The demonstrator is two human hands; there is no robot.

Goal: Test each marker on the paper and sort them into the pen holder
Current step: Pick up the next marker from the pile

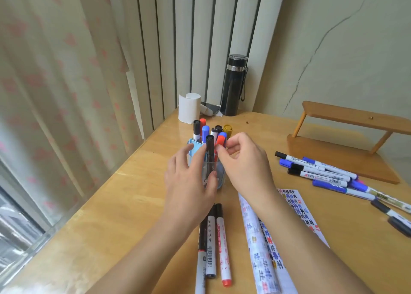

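On the bench (133,193), the left hand (189,182) closes its grip round the clear pen holder (219,176), while the nearer right hand (244,160) pinches the red-capped marker (220,140), standing almost upright in the holder beside a black-capped marker (210,146).

Lower pen holder (220,178) behind left hand (189,182)

Pale curtain (55,75), cracked wall (338,48), perhaps radiator (200,37)
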